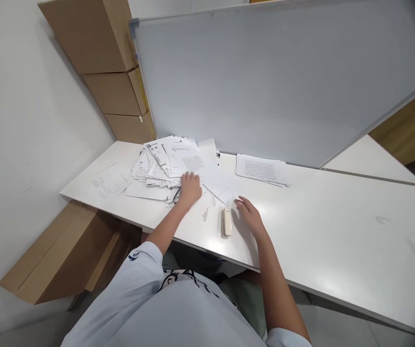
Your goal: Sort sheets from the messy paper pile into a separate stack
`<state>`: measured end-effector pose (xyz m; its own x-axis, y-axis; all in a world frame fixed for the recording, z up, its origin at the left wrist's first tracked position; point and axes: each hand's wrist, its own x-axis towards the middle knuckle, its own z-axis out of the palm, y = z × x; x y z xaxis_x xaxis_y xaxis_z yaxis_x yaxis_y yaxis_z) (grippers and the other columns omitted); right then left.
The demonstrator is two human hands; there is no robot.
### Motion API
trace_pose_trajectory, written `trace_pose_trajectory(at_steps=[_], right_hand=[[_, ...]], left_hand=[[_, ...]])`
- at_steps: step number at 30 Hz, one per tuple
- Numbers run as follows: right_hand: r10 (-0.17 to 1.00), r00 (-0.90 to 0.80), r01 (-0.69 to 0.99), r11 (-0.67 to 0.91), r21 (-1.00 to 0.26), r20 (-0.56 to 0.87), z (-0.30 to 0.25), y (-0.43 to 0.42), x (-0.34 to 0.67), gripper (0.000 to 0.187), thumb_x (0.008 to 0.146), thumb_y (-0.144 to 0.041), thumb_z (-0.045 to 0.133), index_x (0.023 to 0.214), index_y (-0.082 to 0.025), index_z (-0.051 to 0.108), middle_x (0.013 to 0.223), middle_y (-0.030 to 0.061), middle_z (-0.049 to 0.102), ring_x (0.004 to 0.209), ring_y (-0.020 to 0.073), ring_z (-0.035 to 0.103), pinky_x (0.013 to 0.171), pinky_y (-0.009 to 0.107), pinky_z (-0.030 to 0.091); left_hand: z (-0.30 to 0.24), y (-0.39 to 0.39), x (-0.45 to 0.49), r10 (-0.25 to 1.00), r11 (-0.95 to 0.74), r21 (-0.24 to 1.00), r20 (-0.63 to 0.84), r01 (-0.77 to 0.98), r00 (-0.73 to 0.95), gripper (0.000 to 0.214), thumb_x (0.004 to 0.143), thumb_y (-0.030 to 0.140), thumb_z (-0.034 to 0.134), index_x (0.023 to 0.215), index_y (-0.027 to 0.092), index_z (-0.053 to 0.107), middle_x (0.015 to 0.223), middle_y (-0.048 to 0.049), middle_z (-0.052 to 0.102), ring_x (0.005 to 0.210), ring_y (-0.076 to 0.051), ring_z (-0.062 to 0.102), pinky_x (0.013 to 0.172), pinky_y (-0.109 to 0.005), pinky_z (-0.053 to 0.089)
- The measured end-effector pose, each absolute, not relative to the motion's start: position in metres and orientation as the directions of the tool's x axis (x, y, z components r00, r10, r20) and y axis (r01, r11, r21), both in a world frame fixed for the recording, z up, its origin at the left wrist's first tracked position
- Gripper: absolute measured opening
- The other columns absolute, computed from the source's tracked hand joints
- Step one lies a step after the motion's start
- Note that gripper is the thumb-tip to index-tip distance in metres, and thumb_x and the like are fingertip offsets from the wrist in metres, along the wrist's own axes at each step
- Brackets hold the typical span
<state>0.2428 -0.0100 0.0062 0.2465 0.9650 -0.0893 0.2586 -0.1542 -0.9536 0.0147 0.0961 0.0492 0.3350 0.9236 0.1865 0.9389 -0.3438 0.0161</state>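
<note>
A messy pile of printed papers (189, 161) lies on the white table, its sheets overlapping at many angles. My left hand (191, 188) rests on the front edge of this pile, fingers lying over the sheets; the thumb is hidden. To its right, my right hand (251, 214) hovers near the tabletop with fingers slightly apart and nothing in them. Between my hands is a cream stapler (227, 222), closest to the right one and apart from it. A small torn scrap of paper (207, 212) is left of the stapler.
A neater stack of printed sheets (261, 169) lies at the back, against a whiteboard (265, 82) leaning behind the table (337, 231). Cardboard boxes (113, 91) are stacked at the back left. Another open carton (56, 255) stands below the table's left edge.
</note>
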Motion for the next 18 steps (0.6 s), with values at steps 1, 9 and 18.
trace_pose_trajectory(at_steps=[1,9,18], right_hand=[[0.973,0.223,0.325,-0.132,-0.936,-0.059,0.004,-0.002,0.242,0.052,0.086,-0.052,0.051,0.128,-0.024,0.061,0.126,0.0095,0.067,0.116,0.0279,0.06,0.102,0.046,0.044],[0.977,-0.031,0.623,0.183,-0.761,0.21,-0.008,0.041,0.238,0.04,0.091,-0.042,0.043,0.116,-0.026,0.069,0.117,0.0071,0.069,0.116,0.029,0.055,0.1,0.05,0.042],[0.925,-0.129,0.729,0.332,-0.599,0.356,-0.025,0.041,0.24,0.054,0.08,-0.019,0.046,0.132,-0.027,0.056,0.123,0.0099,0.056,0.114,0.0288,0.051,0.097,0.05,0.042]], left_hand=[[0.047,0.095,0.011,0.935,-0.301,0.006,0.199,0.953,0.294,0.047,0.091,0.026,0.052,0.132,0.004,0.051,0.145,-0.0227,0.046,0.138,-0.038,0.035,0.114,-0.052,0.025],[0.029,0.101,-0.003,0.851,-0.459,-0.044,0.265,0.887,0.453,0.03,0.092,0.003,0.039,0.102,0.013,0.065,0.106,-0.0121,0.069,0.108,-0.025,0.059,0.092,-0.038,0.042],[0.021,0.087,0.033,0.566,-0.765,-0.071,0.402,0.64,0.72,0.024,0.095,0.007,0.042,0.106,0.014,0.062,0.105,-0.0102,0.069,0.101,-0.022,0.061,0.081,-0.035,0.041]])
